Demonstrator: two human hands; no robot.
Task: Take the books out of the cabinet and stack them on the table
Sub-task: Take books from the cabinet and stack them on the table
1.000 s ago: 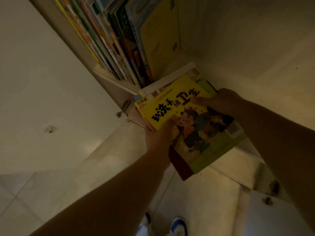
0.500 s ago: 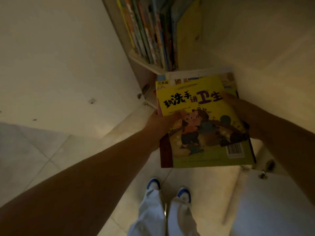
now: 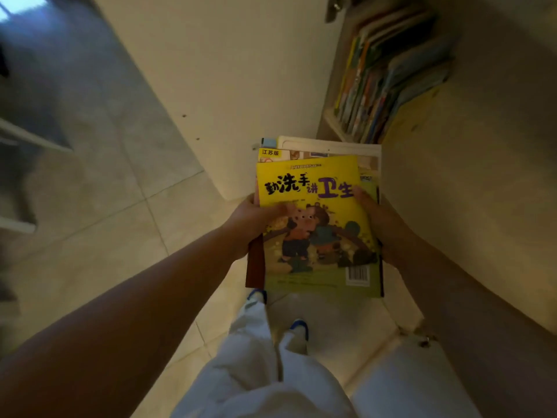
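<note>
1. Stack of books (image 3: 316, 224): held level in front of the body, clear of the cabinet (image 3: 391, 86) at one o'clock.
2. Left hand (image 3: 250, 218), right hand (image 3: 379, 224): clamped on opposite edges, thumbs on top, presumably so the stack is kept together.

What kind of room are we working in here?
Probably a home or children's reading room: a tiled floor, a pale cabinet shelf packed with picture books, and the held stack of books.
</note>
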